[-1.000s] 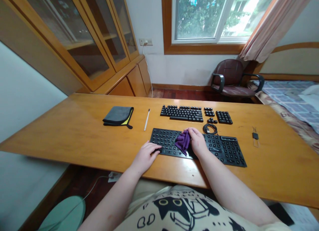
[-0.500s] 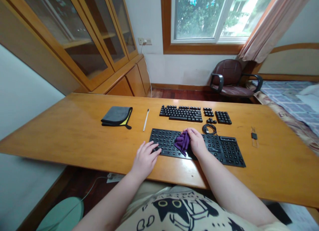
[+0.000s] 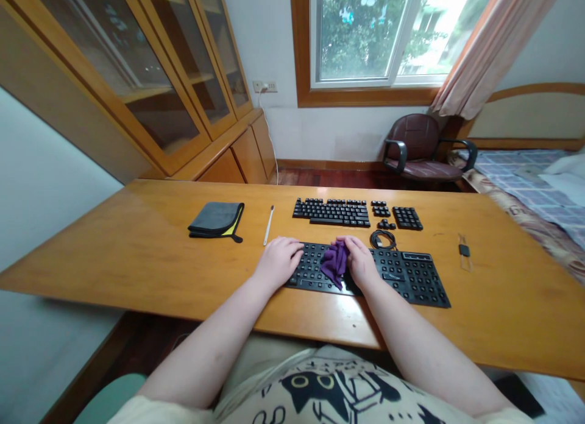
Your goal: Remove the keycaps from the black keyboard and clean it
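A black keyboard with its keycaps off lies along the near side of the desk. My right hand is closed on a crumpled purple cloth that rests on the keyboard's middle. Over the keyboard's left end lies my left hand, fingers stretched out and holding nothing; it hides that corner. Behind the keyboard the loose black keycaps sit grouped in keyboard order, with the number pad keycaps to their right. A coiled black cable lies between them and the keyboard.
On the wooden desk, a folded grey cloth with yellow lining lies at left, beside a white brush. A small wire keycap puller lies at right. A chair stands beyond the desk.
My left hand has moved up and to the right, further over the keyboard's left end. My right hand and the purple cloth stay in nearly the same place. The view has shifted slightly.
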Available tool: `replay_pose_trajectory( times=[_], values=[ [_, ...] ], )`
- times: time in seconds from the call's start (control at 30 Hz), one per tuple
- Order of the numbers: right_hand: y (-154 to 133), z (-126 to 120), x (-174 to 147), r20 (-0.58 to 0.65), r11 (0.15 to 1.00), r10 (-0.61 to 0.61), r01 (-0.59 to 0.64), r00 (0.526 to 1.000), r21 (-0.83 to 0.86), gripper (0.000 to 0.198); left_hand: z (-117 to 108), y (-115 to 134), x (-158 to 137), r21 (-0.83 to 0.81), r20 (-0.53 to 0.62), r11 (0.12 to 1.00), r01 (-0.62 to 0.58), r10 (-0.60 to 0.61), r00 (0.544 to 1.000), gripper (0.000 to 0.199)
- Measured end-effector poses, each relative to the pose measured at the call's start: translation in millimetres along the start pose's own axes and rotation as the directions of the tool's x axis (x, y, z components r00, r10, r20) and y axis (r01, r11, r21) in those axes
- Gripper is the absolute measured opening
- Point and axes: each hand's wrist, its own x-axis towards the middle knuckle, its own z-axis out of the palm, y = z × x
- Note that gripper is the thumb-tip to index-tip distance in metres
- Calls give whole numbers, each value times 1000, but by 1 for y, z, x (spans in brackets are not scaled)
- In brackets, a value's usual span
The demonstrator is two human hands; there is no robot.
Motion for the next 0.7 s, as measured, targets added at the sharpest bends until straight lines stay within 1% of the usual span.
replay_pose_trajectory(
  times=[0.07, 0.13, 0.2, 0.3, 0.47, 0.57, 0.7],
  values=[
    [2, 1, 1, 46, 1000, -12, 11, 999, 15, 29, 6, -3, 29, 64, 42, 998, 20, -23, 999, 25],
    [4, 1, 2, 70, 1000, -23, 24, 997, -2, 33, 16, -3, 54, 160, 129, 987, 18, -39, 991, 25],
    [5, 2, 2, 42, 999, -21, 23, 999, -40, 32, 27, -2, 74, 198, 178, 980, 1, -37, 983, 23],
    [2, 4, 1, -26, 998, -8, 7, 1000, -68, 21, 41, -1, 94, 219, 200, 976, -12, -32, 979, 23],
    [-9, 8, -2, -45, 996, -45, 41, 998, -85, 17, 54, -3, 109, 253, 210, 967, 5, -60, 976, 25],
    [-11, 10, -2, -46, 998, -37, 34, 998, -56, 17, 58, -3, 109, 258, 218, 966, 18, -76, 973, 24],
    [-6, 8, 0, -47, 998, -40, 38, 998, -45, 16, 59, -4, 104, 236, 229, 971, 21, -77, 970, 19]
  ],
)
